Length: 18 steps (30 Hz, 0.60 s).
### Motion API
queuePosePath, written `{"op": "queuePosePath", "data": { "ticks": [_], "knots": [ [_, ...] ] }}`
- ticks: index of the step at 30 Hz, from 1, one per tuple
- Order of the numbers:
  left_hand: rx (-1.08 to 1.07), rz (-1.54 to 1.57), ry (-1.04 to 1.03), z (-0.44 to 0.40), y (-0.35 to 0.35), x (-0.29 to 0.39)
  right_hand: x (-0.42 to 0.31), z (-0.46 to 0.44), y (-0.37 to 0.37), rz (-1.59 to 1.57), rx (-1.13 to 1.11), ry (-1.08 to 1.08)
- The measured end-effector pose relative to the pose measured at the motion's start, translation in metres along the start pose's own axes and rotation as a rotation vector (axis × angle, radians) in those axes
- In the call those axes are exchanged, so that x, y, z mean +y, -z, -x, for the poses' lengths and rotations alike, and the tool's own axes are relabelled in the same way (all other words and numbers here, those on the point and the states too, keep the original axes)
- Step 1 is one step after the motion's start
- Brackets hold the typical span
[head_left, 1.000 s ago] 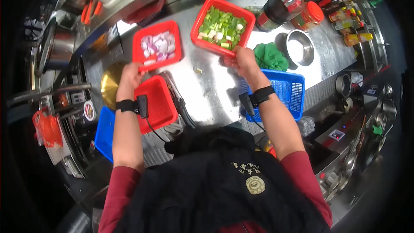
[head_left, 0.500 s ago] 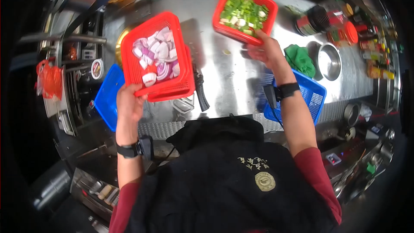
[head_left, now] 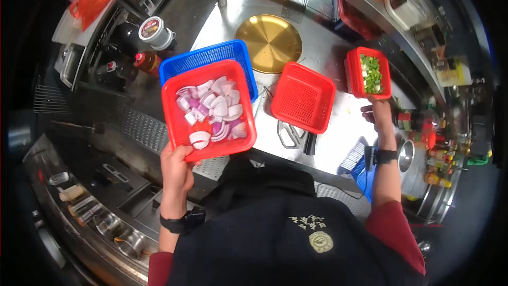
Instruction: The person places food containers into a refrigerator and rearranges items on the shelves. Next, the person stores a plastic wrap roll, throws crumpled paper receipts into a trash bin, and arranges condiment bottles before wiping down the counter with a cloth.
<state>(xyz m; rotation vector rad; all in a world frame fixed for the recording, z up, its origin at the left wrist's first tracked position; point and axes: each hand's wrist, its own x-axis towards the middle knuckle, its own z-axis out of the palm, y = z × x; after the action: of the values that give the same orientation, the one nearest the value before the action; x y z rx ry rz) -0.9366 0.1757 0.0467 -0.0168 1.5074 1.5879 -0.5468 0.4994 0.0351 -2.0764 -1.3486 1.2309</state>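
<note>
My left hand [head_left: 178, 168] grips the near rim of a red plastic basket [head_left: 247, 122] and holds it raised over the left end of the counter. Chopped purple onion [head_left: 217, 105] fills much of its bottom. Behind and partly under it is a blue basket [head_left: 203, 53]. At the right, my right hand [head_left: 380, 115] is at the near edge of a smaller red basket [head_left: 384, 74] with cut scallions [head_left: 372, 74]; the thumb is on its rim and the other fingers are bent below. Between the hands, an empty red basket [head_left: 306, 98] rests on the counter.
A round gold tray [head_left: 269, 42] lies on the steel counter [head_left: 233, 16]. A black-handled tool [head_left: 310, 144] sticks out below the empty basket. At the right are a blue basket [head_left: 365, 180], a steel bowl [head_left: 406, 154] and several bottles. A white tub [head_left: 156, 33] stands left; a shelf edge crosses above.
The view has turned leftward. The onion basket has been lifted left, away from the red basket that was under it, and now hangs before the blue basket. My right hand remains at the scallion basket.
</note>
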Motion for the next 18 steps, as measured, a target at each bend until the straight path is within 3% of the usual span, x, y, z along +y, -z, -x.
{"op": "queuePosePath", "data": {
  "ticks": [1,3,6,7,11,13,15,18],
  "knots": [
    [-0.003,0.003,-0.008,0.0,0.005,0.0,0.003,-0.011,-0.004,0.055,0.025,0.008],
    [0.053,0.086,-0.04,0.006,0.013,-0.001,0.001,-0.012,-0.01,0.307,0.292,0.248],
    [0.092,0.131,-0.048,0.008,0.022,-0.012,-0.023,-0.021,-0.028,0.06,0.008,0.422],
    [0.087,0.151,-0.055,0.007,0.03,-0.017,-0.038,-0.025,-0.042,0.118,-0.113,0.477],
    [0.223,0.15,-0.007,-0.002,0.012,-0.003,-0.126,-0.086,-0.126,0.666,-0.085,0.978],
    [0.248,0.156,0.015,-0.005,0.008,-0.009,-0.171,-0.138,-0.177,0.802,-0.117,1.052],
    [0.308,0.107,0.078,-0.006,0.009,-0.005,-0.21,-0.172,-0.236,0.879,-0.002,0.99],
    [0.316,0.122,0.073,-0.006,0.02,-0.001,-0.248,-0.211,-0.299,1.118,0.189,1.093]
  ]
}}
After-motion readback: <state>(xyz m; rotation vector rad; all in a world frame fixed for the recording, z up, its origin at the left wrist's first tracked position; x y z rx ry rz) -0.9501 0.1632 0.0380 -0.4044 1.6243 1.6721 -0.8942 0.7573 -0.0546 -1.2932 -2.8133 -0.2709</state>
